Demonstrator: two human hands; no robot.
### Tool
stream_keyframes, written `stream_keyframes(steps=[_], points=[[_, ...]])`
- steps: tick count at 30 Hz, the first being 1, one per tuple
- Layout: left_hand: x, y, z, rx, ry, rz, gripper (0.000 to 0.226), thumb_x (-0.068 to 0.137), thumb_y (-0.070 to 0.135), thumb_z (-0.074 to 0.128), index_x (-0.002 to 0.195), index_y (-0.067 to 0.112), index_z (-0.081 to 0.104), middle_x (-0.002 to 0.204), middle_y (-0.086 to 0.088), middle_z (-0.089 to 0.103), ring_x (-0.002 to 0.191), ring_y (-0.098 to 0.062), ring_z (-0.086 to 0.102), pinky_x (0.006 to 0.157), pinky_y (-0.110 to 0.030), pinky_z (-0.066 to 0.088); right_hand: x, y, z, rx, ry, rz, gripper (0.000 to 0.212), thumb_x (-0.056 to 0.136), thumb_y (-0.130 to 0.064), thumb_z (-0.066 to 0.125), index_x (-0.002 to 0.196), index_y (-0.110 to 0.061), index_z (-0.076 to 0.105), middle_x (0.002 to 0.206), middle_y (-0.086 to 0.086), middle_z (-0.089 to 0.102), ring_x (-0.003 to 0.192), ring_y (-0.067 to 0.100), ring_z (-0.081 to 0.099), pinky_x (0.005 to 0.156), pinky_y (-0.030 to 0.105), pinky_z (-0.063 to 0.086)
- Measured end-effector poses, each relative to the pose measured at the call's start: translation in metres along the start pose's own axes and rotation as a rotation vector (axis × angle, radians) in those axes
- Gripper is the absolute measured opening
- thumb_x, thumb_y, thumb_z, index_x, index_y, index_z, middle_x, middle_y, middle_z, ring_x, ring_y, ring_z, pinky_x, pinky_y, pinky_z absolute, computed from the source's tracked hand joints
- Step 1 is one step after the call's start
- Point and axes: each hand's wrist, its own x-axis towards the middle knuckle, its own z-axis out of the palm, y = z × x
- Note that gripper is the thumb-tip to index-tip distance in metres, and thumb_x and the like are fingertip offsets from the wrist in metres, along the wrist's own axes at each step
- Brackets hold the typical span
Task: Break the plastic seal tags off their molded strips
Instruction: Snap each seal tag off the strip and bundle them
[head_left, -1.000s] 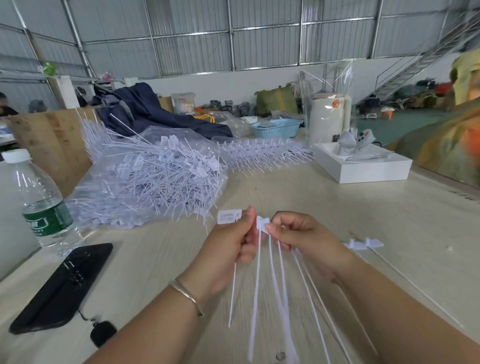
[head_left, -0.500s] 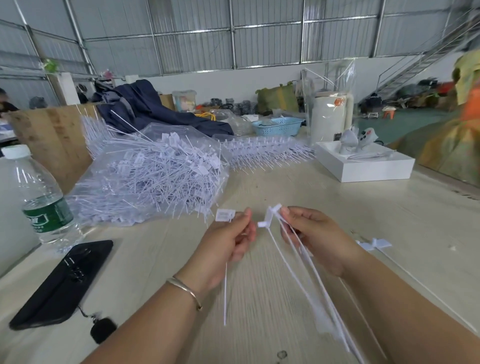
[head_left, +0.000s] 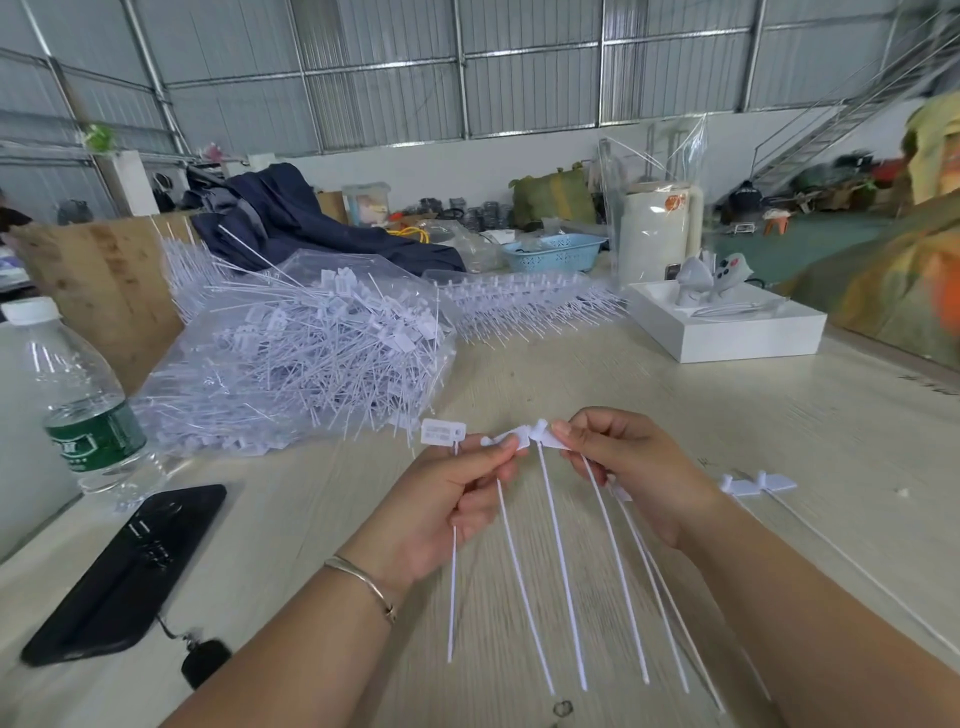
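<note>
Two hands hold one strip (head_left: 540, 441) above the surface (head_left: 675, 415): left grip (head_left: 457, 488) pinches the end tag (head_left: 506, 441) plus a freed one (head_left: 442, 432), right grip (head_left: 634, 462) pinches the rest. Best to bend sharply at the joint, fingertips close.

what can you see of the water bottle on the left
The bottle is clear plastic with a white screw cap and a green label band with white print. It stands upright near the table's left edge, cap on, beside the black phone and the bag of tags. Neither hand touches it. Water level is unclear.
</note>
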Motion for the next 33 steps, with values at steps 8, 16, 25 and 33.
stream_keyframes(steps=[8,16,25,33], points=[[0.001,0.001,-0.003,0.256,0.098,0.047,0.01,0.073,0.027,0.074,0.069,0.019,0.071,0.053,0.006,0.027,0.041,-0.006,0.019,0.036,-0.018,0.014,0.0,0.001,-0.007,-0.006,-0.017,0.003,0.02,0.08,-0.011,0.072,0.077,0.008,0.068,0.047,0.0,0.034,0.046,0.009,0.028,0.047,0.017,0.025],[-0.001,0.003,0.001,0.45,-0.067,-0.072,0.019,0.061,0.019,0.068,0.047,0.021,0.056,0.047,0.006,0.023,0.042,-0.01,0.017,0.041,-0.019,0.014,-0.002,-0.009,-0.008,-0.143,-0.207,0.112,0.032,0.078,0.006,0.064,0.05,-0.006,0.056,0.044,-0.001,0.028,0.045,0.01,0.023,0.045,0.017,0.023],[0.006,0.002,-0.011,0.149,0.067,-0.072,0.038,0.085,0.006,0.066,0.057,0.023,0.046,0.053,0.009,0.025,0.041,-0.004,0.021,0.036,-0.015,0.015,0.002,-0.008,-0.014,-0.243,-0.054,0.147,0.033,0.091,-0.013,0.059,0.059,-0.016,0.056,0.053,0.001,0.041,0.048,0.01,0.033,0.049,0.019,0.027],[0.008,-0.01,0.002,0.06,0.167,-0.129,0.029,0.095,0.034,0.058,0.075,0.016,0.048,0.061,0.0,0.049,0.043,-0.007,0.039,0.033,-0.015,0.025,0.0,-0.006,-0.006,-0.235,-0.003,0.089,0.006,0.079,-0.006,0.051,0.081,-0.001,0.054,0.065,0.009,0.048,0.06,0.016,0.039,0.057,0.021,0.033]])
